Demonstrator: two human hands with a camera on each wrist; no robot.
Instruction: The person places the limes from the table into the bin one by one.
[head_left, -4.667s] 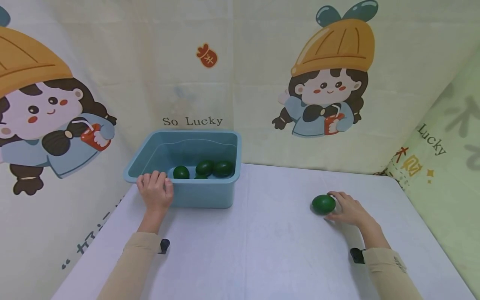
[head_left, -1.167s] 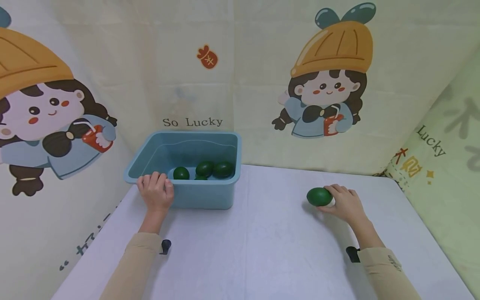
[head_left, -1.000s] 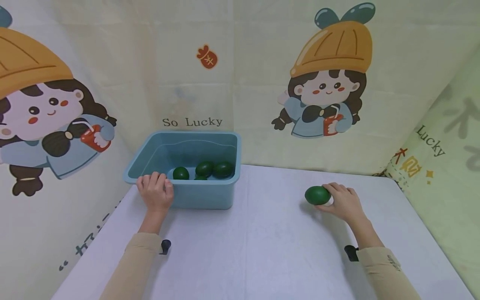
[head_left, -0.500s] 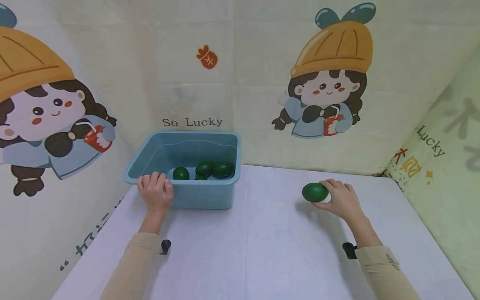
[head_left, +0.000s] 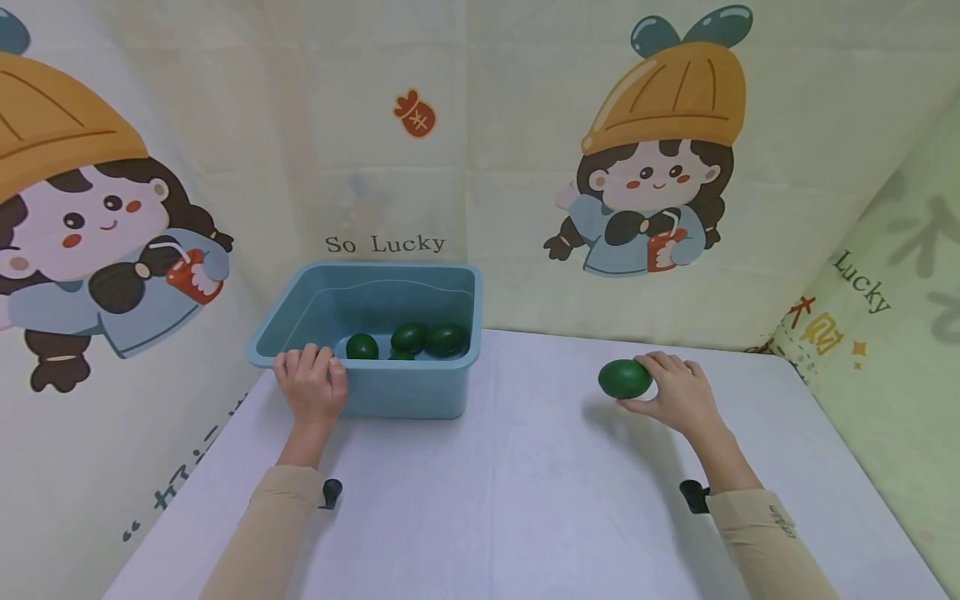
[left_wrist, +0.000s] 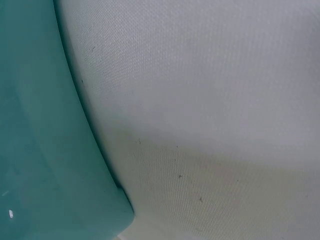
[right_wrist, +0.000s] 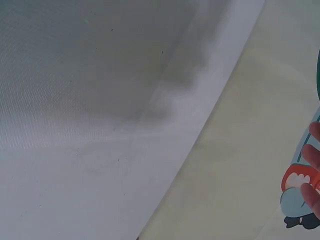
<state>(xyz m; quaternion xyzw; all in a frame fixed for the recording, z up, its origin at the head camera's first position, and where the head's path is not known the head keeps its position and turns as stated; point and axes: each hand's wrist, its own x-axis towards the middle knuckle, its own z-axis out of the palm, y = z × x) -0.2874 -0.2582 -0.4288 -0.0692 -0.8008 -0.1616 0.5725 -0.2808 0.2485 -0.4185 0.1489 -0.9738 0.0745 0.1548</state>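
Observation:
In the head view, my right hand pinches a smooth, dark green, egg-shaped fruit between thumb and fingers. The fruit is held above the white table, its shadow falling below. Fingertips of that hand and a green sliver of the fruit show at the right edge of the right wrist view. On the left, my left hand grips the front rim of a blue-green plastic bin. Several similar green fruits lie inside, one mostly hidden behind the front wall. The left wrist view shows only the bin's side and pale cloth.
The bin stands at the back left of the white-covered table. Right behind it hangs a printed cloth backdrop with cartoon figures. A further cloth closes off the right side.
My right hand has taken hold of the fruit, lifted it off the table and moved it left and slightly away from me. My left hand stays on the bin rim.

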